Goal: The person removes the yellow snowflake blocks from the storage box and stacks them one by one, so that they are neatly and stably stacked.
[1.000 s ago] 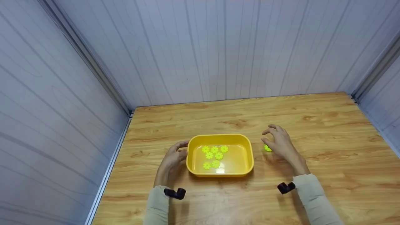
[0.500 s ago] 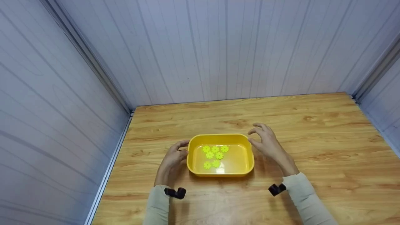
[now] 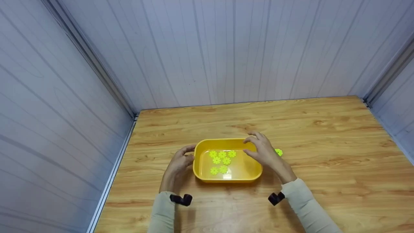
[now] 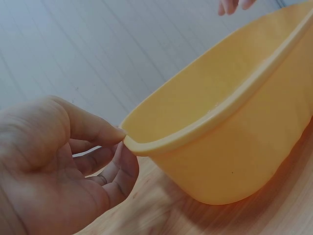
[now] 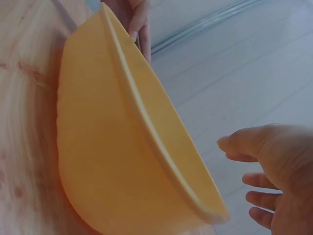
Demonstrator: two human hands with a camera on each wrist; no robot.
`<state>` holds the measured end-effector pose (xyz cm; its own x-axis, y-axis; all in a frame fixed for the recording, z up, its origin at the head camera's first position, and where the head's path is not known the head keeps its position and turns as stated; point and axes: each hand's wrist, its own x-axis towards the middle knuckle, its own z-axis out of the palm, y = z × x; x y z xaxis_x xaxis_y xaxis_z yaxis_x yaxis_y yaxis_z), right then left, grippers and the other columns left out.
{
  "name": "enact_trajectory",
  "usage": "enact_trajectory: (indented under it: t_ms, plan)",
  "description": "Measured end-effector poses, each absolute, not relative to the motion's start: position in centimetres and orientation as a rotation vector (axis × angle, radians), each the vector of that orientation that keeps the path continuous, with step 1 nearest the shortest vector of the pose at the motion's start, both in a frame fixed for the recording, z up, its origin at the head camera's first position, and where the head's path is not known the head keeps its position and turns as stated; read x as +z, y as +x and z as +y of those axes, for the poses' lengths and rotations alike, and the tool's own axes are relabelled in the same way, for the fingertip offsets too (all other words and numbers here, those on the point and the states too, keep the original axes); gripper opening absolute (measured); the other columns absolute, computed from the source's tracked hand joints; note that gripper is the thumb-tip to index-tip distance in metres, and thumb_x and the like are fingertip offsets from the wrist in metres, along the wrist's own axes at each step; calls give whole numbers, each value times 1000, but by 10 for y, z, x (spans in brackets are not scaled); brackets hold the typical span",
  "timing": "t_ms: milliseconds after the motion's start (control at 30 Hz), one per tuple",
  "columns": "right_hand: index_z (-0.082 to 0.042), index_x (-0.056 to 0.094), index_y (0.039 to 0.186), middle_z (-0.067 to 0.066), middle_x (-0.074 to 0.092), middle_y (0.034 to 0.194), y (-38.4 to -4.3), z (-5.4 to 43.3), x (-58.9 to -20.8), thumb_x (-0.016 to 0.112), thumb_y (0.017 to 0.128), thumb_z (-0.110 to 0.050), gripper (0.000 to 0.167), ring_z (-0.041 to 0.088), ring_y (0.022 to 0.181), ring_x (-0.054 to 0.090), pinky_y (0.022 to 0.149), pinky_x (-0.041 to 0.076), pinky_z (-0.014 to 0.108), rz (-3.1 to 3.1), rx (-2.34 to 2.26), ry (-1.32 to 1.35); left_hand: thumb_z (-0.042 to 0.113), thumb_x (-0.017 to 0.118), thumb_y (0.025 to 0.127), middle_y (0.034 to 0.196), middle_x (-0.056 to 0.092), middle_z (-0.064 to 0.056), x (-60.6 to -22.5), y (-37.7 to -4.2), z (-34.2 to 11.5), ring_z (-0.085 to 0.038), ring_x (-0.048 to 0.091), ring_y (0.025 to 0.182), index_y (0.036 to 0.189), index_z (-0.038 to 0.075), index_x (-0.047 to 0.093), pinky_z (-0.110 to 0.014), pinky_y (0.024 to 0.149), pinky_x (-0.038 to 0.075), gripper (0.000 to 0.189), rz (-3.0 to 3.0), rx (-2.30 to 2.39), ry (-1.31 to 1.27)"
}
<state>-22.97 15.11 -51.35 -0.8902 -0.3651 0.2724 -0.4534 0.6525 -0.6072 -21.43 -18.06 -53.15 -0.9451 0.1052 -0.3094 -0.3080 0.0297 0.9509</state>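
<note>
A yellow rectangular plastic tub [image 3: 226,179] with rounded corners sits on the table. Several bright yellow-green flower-shaped pieces [image 3: 216,160] lie on its floor, mostly toward the left. My left hand [image 3: 179,164] pinches the tub's left rim between thumb and fingers, as the left wrist view shows up close. Over the tub's right end hovers my right hand [image 3: 266,154], fingers spread and loosely bent, with nothing seen between them. In the right wrist view, the right hand [image 5: 283,176] is apart from the rim. One more flower-shaped piece [image 3: 278,152] lies on the table, partly behind the right hand.
The wood-grain table [image 3: 339,145] extends around the tub on all sides. Pale panelled walls [image 3: 226,55] stand behind it and to both sides. A small black camera mount [image 3: 181,200] is worn on each wrist.
My right hand has moved left from beside the loose flower piece to over the tub's right end, uncovering that piece. The left hand and tub stay in place.
</note>
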Motion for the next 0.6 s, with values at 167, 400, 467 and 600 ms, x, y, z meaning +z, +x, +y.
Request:
enact_trajectory:
  t_ms: [167,400,467,600]
  plan:
    - [-12,66,113,13,46,139,-226,142,-519,71,85,-24,30,35,130,39,107,30,57,-2762,1032,725,-6,46,89,136,45,-16,-531,-214,-180,-29,51,113,135,5,50,-36,92,49,48,2030,1976,-215]
    - [-13,64,118,16,44,140,-223,130,-526,70,86,-30,36,36,132,36,107,28,58,-2800,983,784,-7,48,87,134,46,-14,-532,-214,-180,-27,51,112,132,7,53,-35,91,47,48,2006,1985,-269]
    - [-12,64,119,17,43,141,-221,126,-528,70,86,-29,38,36,132,35,107,28,58,-2805,977,796,-7,48,87,134,46,-14,-532,-214,-180,-27,52,111,132,7,53,-35,90,47,48,2007,1987,-266]
    - [-12,64,120,16,41,144,-218,119,-531,71,85,-27,38,37,133,34,107,29,59,-2817,958,809,-6,48,87,133,47,-13,-531,-215,-180,-25,52,109,131,9,54,-35,90,48,47,2019,1981,-284]
